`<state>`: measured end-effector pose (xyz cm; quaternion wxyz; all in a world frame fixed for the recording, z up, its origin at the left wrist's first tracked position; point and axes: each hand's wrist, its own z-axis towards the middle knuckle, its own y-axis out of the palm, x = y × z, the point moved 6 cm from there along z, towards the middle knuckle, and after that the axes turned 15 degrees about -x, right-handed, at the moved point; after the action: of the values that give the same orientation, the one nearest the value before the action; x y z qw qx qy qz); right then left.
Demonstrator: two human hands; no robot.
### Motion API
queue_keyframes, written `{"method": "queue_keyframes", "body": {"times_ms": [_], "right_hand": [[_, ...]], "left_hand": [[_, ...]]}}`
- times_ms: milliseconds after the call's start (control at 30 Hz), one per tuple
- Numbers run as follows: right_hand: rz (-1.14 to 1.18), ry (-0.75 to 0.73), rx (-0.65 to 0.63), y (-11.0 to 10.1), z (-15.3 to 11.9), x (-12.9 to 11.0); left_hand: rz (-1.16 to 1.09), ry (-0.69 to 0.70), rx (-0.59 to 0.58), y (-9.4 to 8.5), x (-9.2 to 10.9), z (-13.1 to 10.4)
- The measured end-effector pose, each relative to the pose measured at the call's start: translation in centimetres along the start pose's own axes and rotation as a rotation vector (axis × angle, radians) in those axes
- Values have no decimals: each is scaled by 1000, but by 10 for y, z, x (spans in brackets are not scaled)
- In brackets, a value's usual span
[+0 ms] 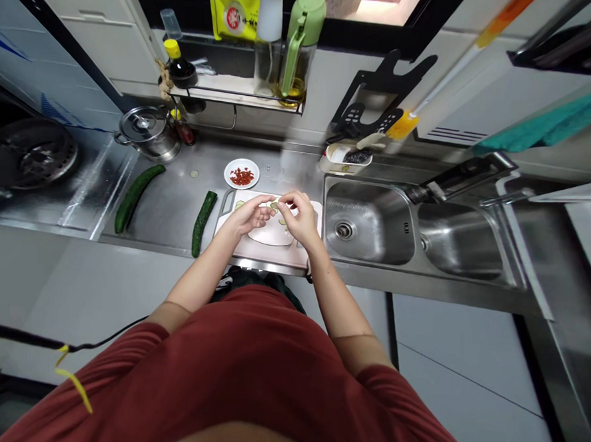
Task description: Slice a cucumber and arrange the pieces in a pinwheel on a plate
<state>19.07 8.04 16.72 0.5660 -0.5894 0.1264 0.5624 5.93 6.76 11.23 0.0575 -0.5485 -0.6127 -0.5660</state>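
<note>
A small green cucumber slice (275, 206) is pinched in the fingertips of my right hand (300, 217), above a white plate (270, 234). My left hand (252, 214) is beside it with fingers curled and apart; whether it also touches the slice is hard to tell. The plate rests on a pale cutting board (293, 254) with a grey handle, and a few more green slices show around my hands. Just left of the board lies a cut cucumber (204, 223). A longer cucumber (137, 198) lies further left on the steel counter.
Behind the board stands a white dish of red pieces (241, 174). A double sink (370, 222) is to the right. A steel pot (149, 132) stands at the back left, near a black pan (27, 151). Bottles stand on a wall shelf (233, 90).
</note>
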Motion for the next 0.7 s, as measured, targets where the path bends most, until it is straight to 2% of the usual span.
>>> {"method": "queue_keyframes", "body": {"times_ms": [200, 433, 533, 700], "right_hand": [[-48, -45, -38, 1, -3, -3], [-60, -41, -44, 3, -4, 1], [-48, -32, -33, 4, -4, 5], [16, 15, -19, 6, -4, 12]], "left_hand": [[110, 122, 79, -2, 8, 0], [378, 236, 224, -9, 18, -5], [451, 303, 228, -8, 23, -6], [479, 389, 155, -7, 26, -5]]}}
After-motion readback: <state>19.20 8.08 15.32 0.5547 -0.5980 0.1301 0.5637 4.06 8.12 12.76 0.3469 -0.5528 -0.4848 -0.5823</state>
